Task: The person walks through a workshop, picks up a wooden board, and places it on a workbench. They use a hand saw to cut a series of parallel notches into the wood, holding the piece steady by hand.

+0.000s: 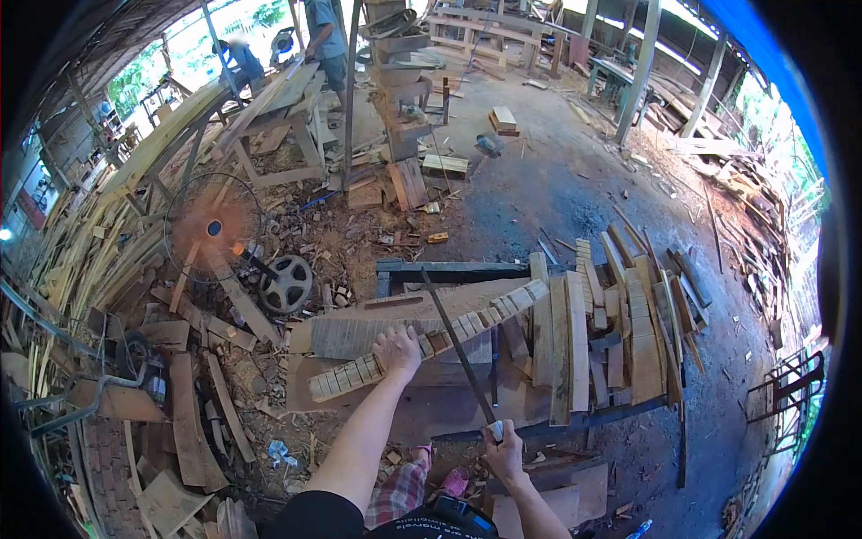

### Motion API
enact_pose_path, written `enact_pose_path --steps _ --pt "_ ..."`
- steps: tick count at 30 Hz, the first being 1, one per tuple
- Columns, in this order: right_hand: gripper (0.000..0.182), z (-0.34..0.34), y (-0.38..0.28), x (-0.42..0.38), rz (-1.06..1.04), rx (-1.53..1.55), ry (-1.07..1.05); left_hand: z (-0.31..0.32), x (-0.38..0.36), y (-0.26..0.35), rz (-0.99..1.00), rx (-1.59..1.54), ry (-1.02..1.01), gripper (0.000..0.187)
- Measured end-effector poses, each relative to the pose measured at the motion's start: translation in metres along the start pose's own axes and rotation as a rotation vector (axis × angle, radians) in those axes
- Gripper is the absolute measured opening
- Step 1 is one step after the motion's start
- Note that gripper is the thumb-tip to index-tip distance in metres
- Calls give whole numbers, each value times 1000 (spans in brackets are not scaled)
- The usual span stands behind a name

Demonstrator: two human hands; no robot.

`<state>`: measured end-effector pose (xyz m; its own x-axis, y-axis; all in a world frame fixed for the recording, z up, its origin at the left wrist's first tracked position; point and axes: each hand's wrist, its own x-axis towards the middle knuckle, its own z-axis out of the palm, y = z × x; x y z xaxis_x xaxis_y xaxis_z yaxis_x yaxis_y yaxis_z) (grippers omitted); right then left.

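Note:
A curved wooden piece [480,318] with rows of evenly spaced crosswise cuts lies slanting over planks on a low work stand. My left hand [397,350] is closed over its near-left part, fingers bent on the upper side. Closed around the pale, wrapped-looking handle of a long, narrow dark blade [453,340], my right hand [505,449] is low and right of the wood. That blade slants up and away to the left, crossing the curved piece right of my left hand. Under the wood rests a broad grey board [346,337].
Curved wooden pieces [642,332], several of them cut crosswise, are stacked on the right. A standing fan [214,227] and a spoked wheel-like base [285,284] stand at left among scraps. Two people [325,45] are at the back near long planks. A chair [790,391] stands far right.

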<state>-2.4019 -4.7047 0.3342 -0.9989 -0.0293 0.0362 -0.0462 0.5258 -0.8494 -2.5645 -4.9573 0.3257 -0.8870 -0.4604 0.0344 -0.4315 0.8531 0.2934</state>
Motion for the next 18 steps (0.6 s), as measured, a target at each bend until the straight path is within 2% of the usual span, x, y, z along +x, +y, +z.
enact_pose_path --steps 7,9,10,12,14,18 --pt "21 -4 -7 2 24 -1 -1 11 2 -5 -18 -31 31 40" --pt "20 -4 -10 5 8 17 14 46 11 -17 -9 -86 234 38" --pt "19 -6 -11 2 -10 35 23 19 12 -12 -82 -195 40 39" --pt "18 -10 -17 -2 64 72 -18 22 19 -26 -64 -432 80 39" --pt "19 -13 -20 -4 57 7 -30 24 22 -33 -54 -491 186 36" --pt "22 -10 -12 -5 4 23 -53 17 14 -26 -63 -403 213 32"
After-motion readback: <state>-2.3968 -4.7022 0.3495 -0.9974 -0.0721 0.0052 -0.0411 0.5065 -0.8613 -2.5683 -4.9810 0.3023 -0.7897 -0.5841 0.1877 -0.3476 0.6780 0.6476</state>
